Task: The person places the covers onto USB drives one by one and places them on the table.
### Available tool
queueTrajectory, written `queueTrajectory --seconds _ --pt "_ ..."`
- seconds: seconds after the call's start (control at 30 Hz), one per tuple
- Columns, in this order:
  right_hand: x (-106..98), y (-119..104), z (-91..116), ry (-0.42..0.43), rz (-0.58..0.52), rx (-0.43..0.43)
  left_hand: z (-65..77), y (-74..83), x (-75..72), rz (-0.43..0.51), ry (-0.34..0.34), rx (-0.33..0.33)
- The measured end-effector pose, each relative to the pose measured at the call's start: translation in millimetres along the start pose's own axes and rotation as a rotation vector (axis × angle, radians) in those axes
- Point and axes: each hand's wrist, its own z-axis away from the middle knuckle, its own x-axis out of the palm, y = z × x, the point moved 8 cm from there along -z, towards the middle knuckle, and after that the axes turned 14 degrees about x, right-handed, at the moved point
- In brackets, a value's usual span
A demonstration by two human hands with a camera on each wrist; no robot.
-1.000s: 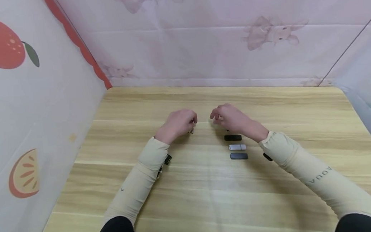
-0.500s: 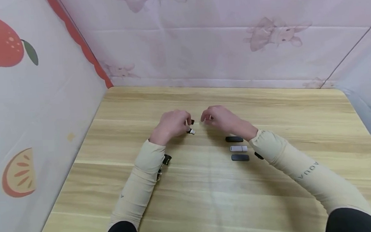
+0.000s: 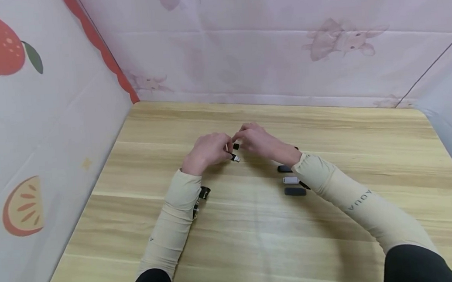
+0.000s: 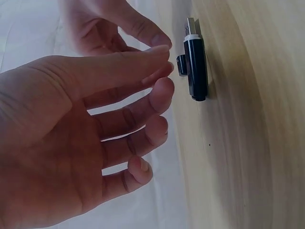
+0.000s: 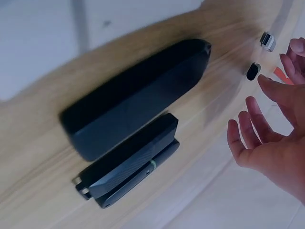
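A black USB stick with its metal plug bare lies on the table, and its small black cap lies beside it. In the head view my left hand is just left of the stick and the cap. Its fingers are loosely bent, with thumb and forefinger tips close together in the left wrist view and nothing visible between them. My right hand reaches in from the right beside the cap, fingers relaxed and apart in the right wrist view, holding nothing visible.
Right of the hands, a column of USB sticks lies on the wooden table: a black one, a silver one and a dark grey one. My right forearm partly covers them. A pink printed cloth hangs behind the table.
My right hand has moved left until it is close to my left hand. My left hand has shifted slightly left, uncovering the stick and cap on the table.
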Motion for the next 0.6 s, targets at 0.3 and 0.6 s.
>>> queueTrajectory --seconds 0.3,0.6 --pt "7.4 2.4 -6.9 -0.052 0.069 0.025 3.1 -2.8 1.4 0.049 -0.054 0.003" --pt "7.0 6.9 -8.7 -0.082 0.003 0.075 4.1 -6.3 3.0 0.075 -0.083 0.009"
